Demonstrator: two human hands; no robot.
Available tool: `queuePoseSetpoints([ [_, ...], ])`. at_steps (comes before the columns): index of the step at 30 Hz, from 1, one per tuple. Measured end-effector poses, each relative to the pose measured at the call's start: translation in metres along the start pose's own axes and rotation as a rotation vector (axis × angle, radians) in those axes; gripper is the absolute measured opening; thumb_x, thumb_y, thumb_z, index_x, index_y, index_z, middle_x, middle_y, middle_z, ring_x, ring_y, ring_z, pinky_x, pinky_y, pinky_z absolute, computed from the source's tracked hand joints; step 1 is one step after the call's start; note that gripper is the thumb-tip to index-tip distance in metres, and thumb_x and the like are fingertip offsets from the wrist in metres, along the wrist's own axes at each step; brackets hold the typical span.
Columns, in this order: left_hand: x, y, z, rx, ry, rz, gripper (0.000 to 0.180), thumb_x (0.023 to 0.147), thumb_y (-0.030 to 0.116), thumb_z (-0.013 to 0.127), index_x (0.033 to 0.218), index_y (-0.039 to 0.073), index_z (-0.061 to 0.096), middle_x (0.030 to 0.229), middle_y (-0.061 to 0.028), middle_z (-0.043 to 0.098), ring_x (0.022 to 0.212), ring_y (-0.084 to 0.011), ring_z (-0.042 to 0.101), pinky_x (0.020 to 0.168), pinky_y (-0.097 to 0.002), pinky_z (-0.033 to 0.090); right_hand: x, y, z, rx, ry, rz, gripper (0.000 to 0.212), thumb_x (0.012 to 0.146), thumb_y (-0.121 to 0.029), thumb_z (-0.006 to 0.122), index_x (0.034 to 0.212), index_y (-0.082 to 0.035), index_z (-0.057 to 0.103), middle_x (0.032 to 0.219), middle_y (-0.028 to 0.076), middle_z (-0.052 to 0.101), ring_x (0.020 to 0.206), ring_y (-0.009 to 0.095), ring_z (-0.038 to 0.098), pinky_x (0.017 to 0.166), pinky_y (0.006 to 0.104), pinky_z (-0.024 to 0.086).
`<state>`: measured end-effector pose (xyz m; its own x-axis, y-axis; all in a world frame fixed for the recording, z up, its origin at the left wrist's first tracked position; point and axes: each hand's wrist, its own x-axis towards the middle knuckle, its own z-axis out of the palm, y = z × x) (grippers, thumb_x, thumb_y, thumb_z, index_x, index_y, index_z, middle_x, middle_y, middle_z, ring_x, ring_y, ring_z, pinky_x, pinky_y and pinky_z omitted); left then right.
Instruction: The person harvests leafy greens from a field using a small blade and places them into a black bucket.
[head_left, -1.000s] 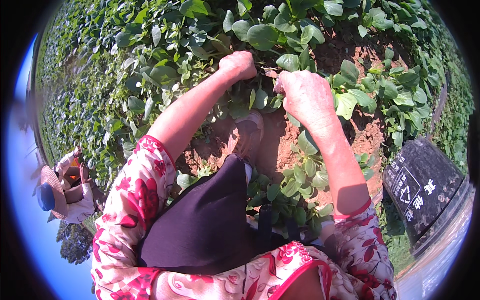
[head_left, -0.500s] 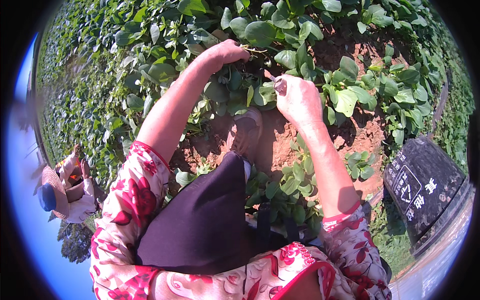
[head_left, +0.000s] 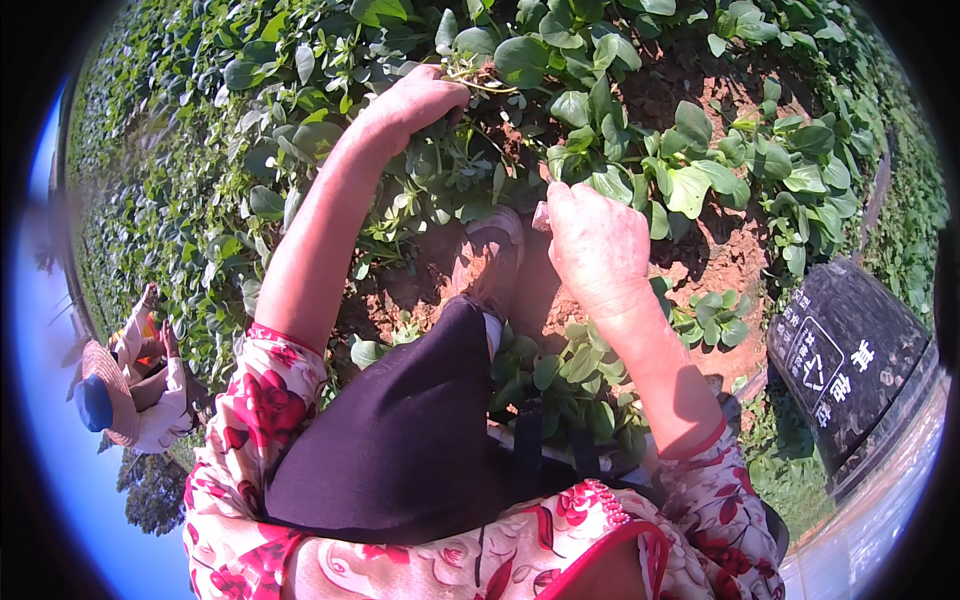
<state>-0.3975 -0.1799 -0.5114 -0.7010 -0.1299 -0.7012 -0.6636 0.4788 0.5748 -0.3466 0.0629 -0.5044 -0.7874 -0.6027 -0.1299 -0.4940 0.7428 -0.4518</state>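
Observation:
My left hand (head_left: pixel 425 100) is closed among the leaves, with thin pale-green stems (head_left: pixel 488 88) at its fingertips. Its far side and most of what it grips are hidden. Nearer to me and to the right, my right hand (head_left: pixel 598 238) makes a fist round a small hand tool (head_left: pixel 542 216). Only the tool's stubby end shows past the fist, so its exact kind is unclear. Broad-leaved green vegetable plants (head_left: pixel 690 185) grow beside this hand, rooted in reddish soil (head_left: pixel 735 262).
My shoe (head_left: pixel 490 262) stands on bare soil between the plants, below my dark-trousered knee (head_left: pixel 390 430). A black plastic bin (head_left: pixel 850 365) with white markings lies tilted at the right. At the far left, another person in a straw hat (head_left: pixel 112 392) is bent by the field.
My left hand has moved a little left and away from me with the stems. My right hand has drawn back toward me and turned, hiding more of the tool.

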Motion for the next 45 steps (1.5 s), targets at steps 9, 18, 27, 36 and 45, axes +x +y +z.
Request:
queuePoseSetpoints([
  [9, -0.045, 0.077, 0.028, -0.117, 0.104, 0.209, 0.017, 0.073, 0.015, 0.058, 0.085, 0.003, 0.060, 0.063, 0.0008, 0.053, 0.055, -0.0072, 0.047, 0.051, -0.0242, 0.037, -0.054, 0.008, -0.011, 0.077, -0.078, 0.233, 0.020, 0.068, -0.009, 0.068, 0.087, -0.007, 0.062, 0.077, 0.010, 0.063, 0.068, 0.032, 0.065, 0.061, 0.0424, 0.053],
  [18, -0.185, 0.349, 0.171, 0.503, -0.277, 1.250, 0.035, 0.074, 0.023, 0.054, 0.094, -0.004, 0.067, 0.091, -0.0232, 0.067, 0.089, -0.0327, 0.067, 0.082, -0.0412, 0.053, -0.134, 0.015, -0.061, 0.261, -0.027, 0.474, 0.015, 0.075, -0.013, 0.060, 0.089, -0.008, 0.063, 0.079, 0.014, 0.064, 0.081, 0.033, 0.064, 0.070, 0.0439, 0.051],
  [27, -0.239, 0.486, 0.408, 0.950, -0.352, 1.563, 0.049, 0.071, 0.032, 0.069, 0.113, 0.007, 0.067, 0.106, -0.0145, 0.068, 0.101, -0.0251, 0.065, 0.087, -0.0357, 0.051, -0.153, -0.003, -0.081, 0.482, 0.423, 0.461, 0.021, 0.076, -0.014, 0.062, 0.096, -0.007, 0.064, 0.083, 0.013, 0.065, 0.079, 0.032, 0.063, 0.071, 0.0395, 0.052],
  [36, -0.102, 0.431, 0.254, 0.197, -0.668, 1.256, 0.036, 0.086, 0.031, 0.066, 0.115, 0.010, 0.065, 0.095, -0.0063, 0.071, 0.085, -0.0162, 0.069, 0.078, -0.0318, 0.054, -0.163, 0.044, -0.100, 0.176, 0.299, 0.518, 0.015, 0.077, -0.014, 0.063, 0.091, -0.008, 0.066, 0.075, 0.018, 0.064, 0.071, 0.038, 0.063, 0.065, 0.0445, 0.050],
  [45, -0.042, 0.048, 0.018, 0.056, 0.118, 0.459, 0.026, 0.086, 0.025, 0.064, 0.098, 0.003, 0.067, 0.083, -0.0106, 0.071, 0.082, -0.0221, 0.070, 0.079, -0.0361, 0.055, -0.079, -0.008, -0.045, 0.491, 0.313, 0.208, 0.024, 0.075, -0.003, 0.070, 0.099, -0.001, 0.068, 0.089, 0.015, 0.070, 0.079, 0.029, 0.069, 0.072, 0.0329, 0.053],
])
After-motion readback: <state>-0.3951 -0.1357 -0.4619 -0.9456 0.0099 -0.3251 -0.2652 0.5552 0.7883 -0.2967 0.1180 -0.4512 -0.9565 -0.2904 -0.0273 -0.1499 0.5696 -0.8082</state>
